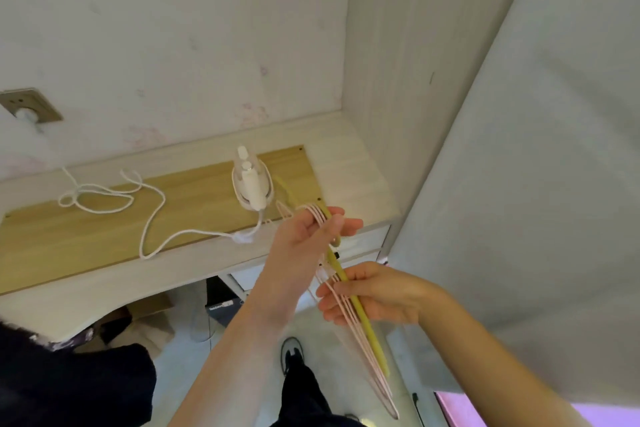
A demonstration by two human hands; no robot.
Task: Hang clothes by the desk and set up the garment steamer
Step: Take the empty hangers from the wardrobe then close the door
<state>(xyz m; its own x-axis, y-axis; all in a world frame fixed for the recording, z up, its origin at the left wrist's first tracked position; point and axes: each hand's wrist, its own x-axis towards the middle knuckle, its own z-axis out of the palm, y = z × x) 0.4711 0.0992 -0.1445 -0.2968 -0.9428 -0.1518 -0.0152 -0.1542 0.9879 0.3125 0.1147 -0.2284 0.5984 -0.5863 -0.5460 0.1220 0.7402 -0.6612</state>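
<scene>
Gripping hangers point(349, 302), both hands point(304, 239), steamer point(251, 184) nr.

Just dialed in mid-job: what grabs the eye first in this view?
Front and centre, both hands hold a bundle of hangers: the left hand grips the hook end, the right hand steadies the thin pink hangers and one yellow hanger lower down. Behind them on the desk sits the white garment steamer, its cord looping left across the wood towards the wall socket.

wall socket point(31, 107), shoe point(292, 354), floral wallpaper point(173, 28)
</scene>
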